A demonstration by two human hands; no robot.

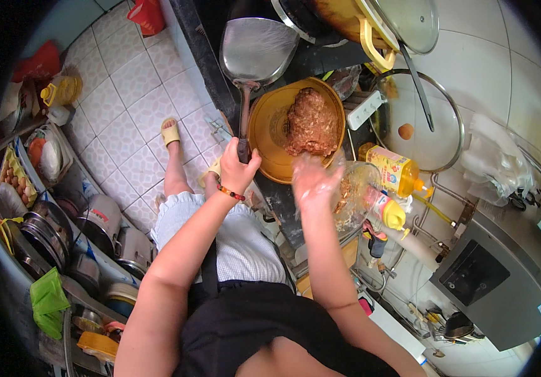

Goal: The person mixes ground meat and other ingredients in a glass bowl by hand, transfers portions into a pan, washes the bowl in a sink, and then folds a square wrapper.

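Note:
My left hand (238, 165) grips the dark handle of a wide metal wok spatula (258, 49), whose blade lies farther off over the dark counter. Beside that hand is an amber-coloured bowl (270, 106) with a large lump of minced meat (312, 122) along its right side. At the near rim of the bowl, my right hand (315, 181) is blurred by motion and seems to wear a clear plastic glove. Its fingers look apart, with nothing visible in them. Just right of it stands a clear bowl (357, 188) with brown food bits, partly hidden by the hand.
A yellow pot (345, 21) stands at the back. Glass lids (440, 136) lean against the tiled wall. A white power strip (365, 110), a yellow bottle (395, 169) and a pink bottle (383, 205) crowd the right. Shelves with pots (101, 219) line the left.

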